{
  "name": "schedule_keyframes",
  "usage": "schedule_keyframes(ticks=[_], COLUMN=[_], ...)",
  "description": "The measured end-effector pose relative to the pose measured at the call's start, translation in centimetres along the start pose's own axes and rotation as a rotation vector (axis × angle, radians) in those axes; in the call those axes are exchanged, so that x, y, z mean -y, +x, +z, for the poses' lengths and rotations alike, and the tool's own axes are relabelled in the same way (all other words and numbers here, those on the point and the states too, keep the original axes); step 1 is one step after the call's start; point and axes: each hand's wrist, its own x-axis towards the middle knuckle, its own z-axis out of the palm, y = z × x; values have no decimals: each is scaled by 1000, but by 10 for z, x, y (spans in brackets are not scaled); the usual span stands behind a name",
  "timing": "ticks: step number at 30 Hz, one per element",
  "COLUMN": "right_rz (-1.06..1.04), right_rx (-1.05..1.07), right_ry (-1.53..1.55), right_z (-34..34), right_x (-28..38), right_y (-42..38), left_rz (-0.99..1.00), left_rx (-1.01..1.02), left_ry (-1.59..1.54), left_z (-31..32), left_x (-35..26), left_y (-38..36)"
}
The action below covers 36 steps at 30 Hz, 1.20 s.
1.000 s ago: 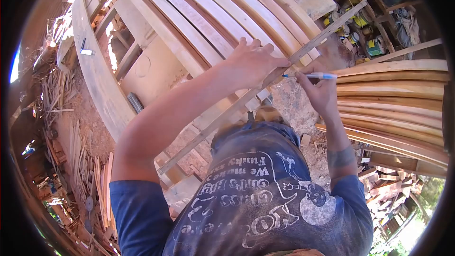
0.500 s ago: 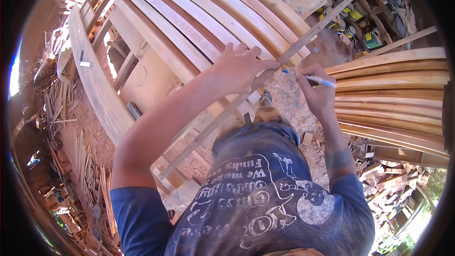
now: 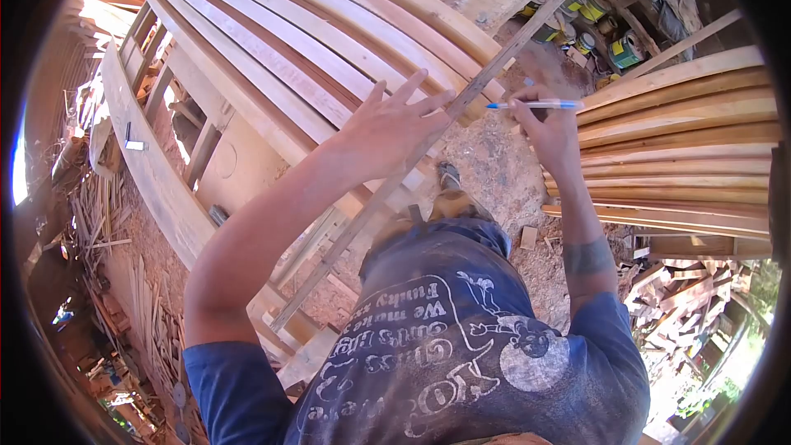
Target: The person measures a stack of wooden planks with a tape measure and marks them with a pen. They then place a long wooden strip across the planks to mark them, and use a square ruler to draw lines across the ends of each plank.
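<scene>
A long, thin wooden strip (image 3: 527,33) lies slantwise across the ends of several long curved boards (image 3: 362,12). My left hand (image 3: 391,132) rests at the strip, its fingers spread towards the board ends; the hand covers part of the strip. Just right of the strip, my right hand (image 3: 550,133) is closed around a pen (image 3: 544,105) with a white barrel and blue tip. The pen lies nearly level, its tip close to the strip but apart from it.
More curved boards (image 3: 676,144) are stacked at the right. Paint cans (image 3: 624,51) and scrap timber stand at the upper right. On the left are a curved wooden frame (image 3: 156,181) and offcuts. Wood scraps (image 3: 684,313) are heaped at the lower right.
My left hand's fingers have spread wider, and its thumb has drawn back along the strip. The pen has turned from slanting to nearly level. The whole view has shifted slightly.
</scene>
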Motion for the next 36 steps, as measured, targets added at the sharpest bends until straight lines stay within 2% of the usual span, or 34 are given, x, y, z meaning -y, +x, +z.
schedule_keyframes(ticks=[9, 12, 15, 16, 19, 20, 25, 30, 33, 36], right_rz=[-30, -27, -175, -152, 2, -15, -45, 0, -94, -79], right_rx=[150, 39, -149, -181, 0, 88, 229, -52, -263, -280], right_ry=[10, 100, -49, -49, 159, 175, 63, 168, -21, -30], right_z=[15, 0, -28, -32, -23, -17, 11, -39, -61, -56], right_x=[-3, -22, -28, -26, -6, -10, -20, -35, -42, -25], right_y=[25, 49, 74, 72, 51, 46, 37, 98, 114, 97], left_rz=[-6, -9, -26, -35, -65, -76, -100, -111, -117, -116], left_rx=[83, 89, 103, 96, 124, 143, 153, 160, 174, 138], left_ry=[-28, -20, -6, -25, -70, -81, -127, -128, -130, -134], left_z=[-5, -5, -3, -4, -9, -10, -5, -6, -10, -5], left_x=[0, 1, 0, -1, -2, -2, 1, 0, -1, 0], left_y=[6, 7, 7, 6, 6, 6, 6, 6, 7, 5])
